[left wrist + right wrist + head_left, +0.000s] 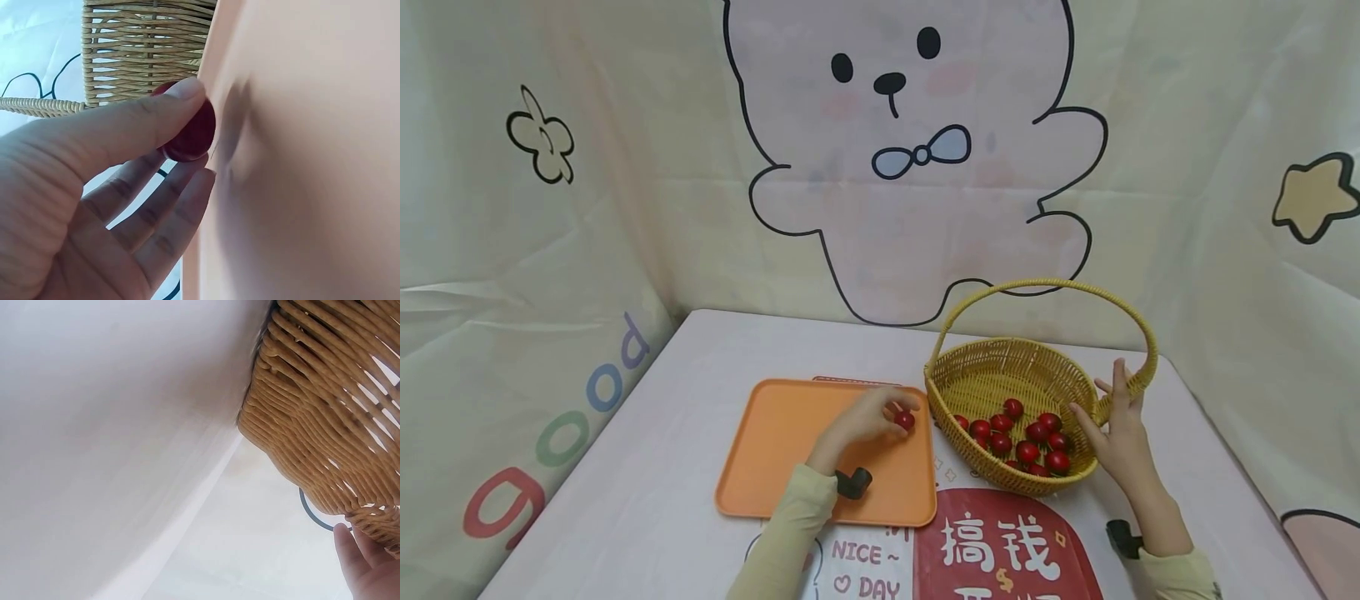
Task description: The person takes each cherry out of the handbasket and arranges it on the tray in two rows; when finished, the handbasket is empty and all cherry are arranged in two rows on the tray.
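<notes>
My left hand [868, 417] is over the right part of an orange tray [790, 442] and pinches a dark red cherry [904, 420] between thumb and fingers. In the left wrist view the cherry [195, 134] shows beside the tray's edge, partly covered by the thumb. A yellow woven basket [992, 367] with a tall arched handle stands right of the tray, with several cherries [1027, 452] in its near part. My right hand [1116, 433] rests against the basket's right rim at the handle's base, fingers extended. In the right wrist view, its fingers [352, 556] touch the weave; the thumb is hidden there.
The white table [655, 467] carries a printed red patch [1000, 542] with lettering in front of the basket. Behind rises a cloth backdrop [880, 250] with a cartoon bear, and cloth also hangs at both sides. The tray's right edge lies close to the basket.
</notes>
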Tool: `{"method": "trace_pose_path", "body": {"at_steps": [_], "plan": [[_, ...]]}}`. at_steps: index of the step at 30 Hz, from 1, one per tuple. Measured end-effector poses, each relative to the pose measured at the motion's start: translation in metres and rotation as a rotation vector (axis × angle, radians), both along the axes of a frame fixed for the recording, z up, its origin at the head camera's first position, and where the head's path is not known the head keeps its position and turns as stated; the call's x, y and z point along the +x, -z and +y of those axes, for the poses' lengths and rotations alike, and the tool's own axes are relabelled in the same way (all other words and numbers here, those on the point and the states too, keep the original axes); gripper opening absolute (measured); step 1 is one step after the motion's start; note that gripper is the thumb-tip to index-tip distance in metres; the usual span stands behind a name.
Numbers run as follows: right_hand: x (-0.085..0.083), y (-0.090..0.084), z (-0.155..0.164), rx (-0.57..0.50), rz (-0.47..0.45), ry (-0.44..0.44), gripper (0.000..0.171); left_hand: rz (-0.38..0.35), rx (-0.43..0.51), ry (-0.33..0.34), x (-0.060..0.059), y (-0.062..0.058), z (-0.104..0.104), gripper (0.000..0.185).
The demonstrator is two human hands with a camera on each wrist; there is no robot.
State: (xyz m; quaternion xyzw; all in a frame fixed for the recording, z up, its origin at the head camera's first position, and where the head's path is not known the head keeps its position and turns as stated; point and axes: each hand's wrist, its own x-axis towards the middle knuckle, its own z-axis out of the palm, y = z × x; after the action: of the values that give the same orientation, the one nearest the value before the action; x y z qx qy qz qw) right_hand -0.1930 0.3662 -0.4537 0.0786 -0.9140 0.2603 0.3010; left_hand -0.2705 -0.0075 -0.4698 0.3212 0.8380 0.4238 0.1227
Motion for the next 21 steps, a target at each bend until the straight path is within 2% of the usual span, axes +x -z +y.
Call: {"method": "trace_pose_path", "body": {"at_steps": [6,13,21], "plan": [[-0.0006,0.0001,0.0006,-0.011,-0.014,0.003,0.105,-0.021,-0.035,-0.002,0.0017,0.0014,0.0,0.034],[-0.0012,-0.0005,0.0012,-0.01,-0.006,-0.004,0.103,-0.064,-0.021,0.006,0.0011,0.0003,0.0001,0.033],[-0.001,-0.0001,0.0009,-0.009,-0.008,0.0,0.103,-0.048,-0.036,0.014,0.0027,-0.003,-0.0022,0.034]]}}
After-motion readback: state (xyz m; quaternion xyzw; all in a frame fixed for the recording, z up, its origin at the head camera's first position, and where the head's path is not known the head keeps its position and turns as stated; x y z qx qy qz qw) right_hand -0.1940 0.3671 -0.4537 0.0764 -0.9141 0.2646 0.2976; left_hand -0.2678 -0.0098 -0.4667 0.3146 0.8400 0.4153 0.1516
